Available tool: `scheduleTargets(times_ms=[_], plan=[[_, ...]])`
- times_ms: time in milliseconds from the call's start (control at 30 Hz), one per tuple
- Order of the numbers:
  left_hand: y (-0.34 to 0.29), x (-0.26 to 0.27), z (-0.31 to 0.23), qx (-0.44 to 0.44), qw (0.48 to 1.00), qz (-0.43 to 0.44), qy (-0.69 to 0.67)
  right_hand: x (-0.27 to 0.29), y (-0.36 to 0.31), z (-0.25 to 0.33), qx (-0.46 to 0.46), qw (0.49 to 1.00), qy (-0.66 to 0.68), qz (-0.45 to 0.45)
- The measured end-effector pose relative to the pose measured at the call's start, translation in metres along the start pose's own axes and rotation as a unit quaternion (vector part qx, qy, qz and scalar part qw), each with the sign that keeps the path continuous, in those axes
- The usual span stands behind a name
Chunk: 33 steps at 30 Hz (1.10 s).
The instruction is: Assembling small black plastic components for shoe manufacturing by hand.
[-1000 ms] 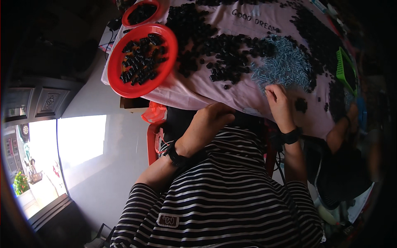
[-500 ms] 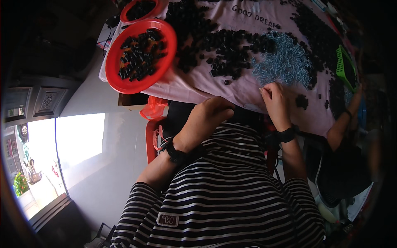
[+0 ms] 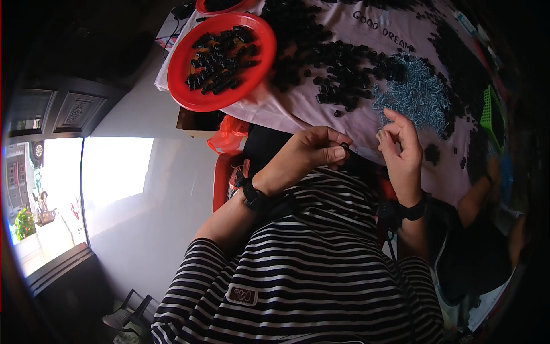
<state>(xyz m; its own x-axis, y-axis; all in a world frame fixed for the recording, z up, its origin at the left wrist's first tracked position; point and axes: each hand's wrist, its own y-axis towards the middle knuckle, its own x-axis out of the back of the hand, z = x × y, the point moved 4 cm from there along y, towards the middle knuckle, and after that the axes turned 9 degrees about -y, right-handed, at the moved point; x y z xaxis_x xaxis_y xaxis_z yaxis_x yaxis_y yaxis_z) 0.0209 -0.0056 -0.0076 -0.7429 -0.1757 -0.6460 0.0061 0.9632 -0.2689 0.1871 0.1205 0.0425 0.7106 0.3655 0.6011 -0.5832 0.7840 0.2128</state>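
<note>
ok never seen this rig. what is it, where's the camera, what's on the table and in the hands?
There's no robot: these are a person's two bare hands. A wide fisheye camera worn on the head looks down past the striped shirt, so edges bend.

On the pale cloth lie many small black pieces and a heap of thin bluish pieces. A red plate holds more black pieces.

The left hand pinches one small dark piece. The right hand is beside it, fingers bent; I can't tell whether it holds anything.
</note>
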Motion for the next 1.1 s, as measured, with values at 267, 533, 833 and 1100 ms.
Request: scheduleTargets(times_ms=[267, 533, 833, 1100], plan=[[-0.001, 0.006, 0.001, -0.051, 0.998, 0.001, -0.023, -0.016, 0.003, 0.035, 0.069, 0.994, 0.052, 0.063], [0.000, 0.002, 0.003, -0.073, 0.997, -0.022, 0.003, -0.029, 0.000, 0.027, 0.095, 0.992, 0.049, 0.064], [-0.002, 0.003, -0.003, -0.076, 0.994, -0.063, 0.048, -0.036, -0.005, 0.027, 0.059, 0.994, 0.065, 0.063], [0.005, 0.013, 0.006, -0.079, 0.995, -0.058, 0.002, -0.031, -0.005, 0.042, 0.241, 0.953, -0.176, 0.041]])
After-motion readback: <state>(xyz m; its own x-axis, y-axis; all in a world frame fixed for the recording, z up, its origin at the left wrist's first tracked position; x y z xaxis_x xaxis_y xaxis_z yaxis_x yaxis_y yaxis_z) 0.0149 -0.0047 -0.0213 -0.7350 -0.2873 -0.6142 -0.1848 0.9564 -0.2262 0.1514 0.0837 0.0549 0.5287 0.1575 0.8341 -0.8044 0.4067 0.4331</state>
